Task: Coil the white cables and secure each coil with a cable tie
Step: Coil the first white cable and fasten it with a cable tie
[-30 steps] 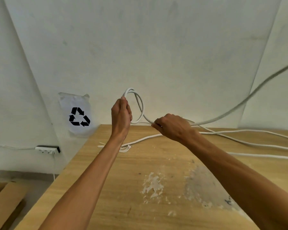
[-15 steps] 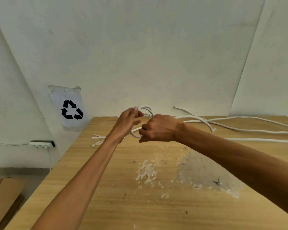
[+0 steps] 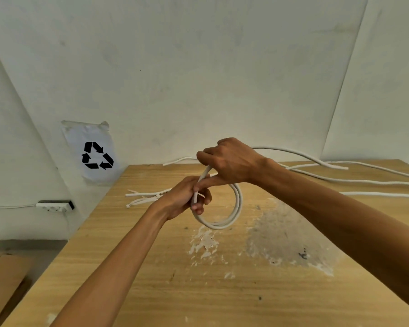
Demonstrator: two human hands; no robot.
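Note:
A small coil of white cable [image 3: 235,210] hangs just above the wooden table [image 3: 222,291], made of two or three loops. My left hand [image 3: 187,197] grips the coil at its left side with curled fingers. My right hand [image 3: 229,161] is right above it, fingers curled round the cable at the top of the coil, its index finger pointing down to the left hand. The free length of this cable [image 3: 300,153] trails off to the right behind my right hand. A few white cable ties [image 3: 144,197] lie on the table left of my hands.
More white cables [image 3: 376,182] lie stretched along the far right of the table. The wall stands close behind, with a recycling sign [image 3: 91,152] and a power strip [image 3: 54,205] low at the left. Cardboard [image 3: 3,279] lies on the floor at the lower left. Paint stains mark the table's middle.
My hands have come together and dropped lower, and another loop has been laid onto the coil. The coil now hangs below my hands. The long free cable has fallen from mid-air to the table.

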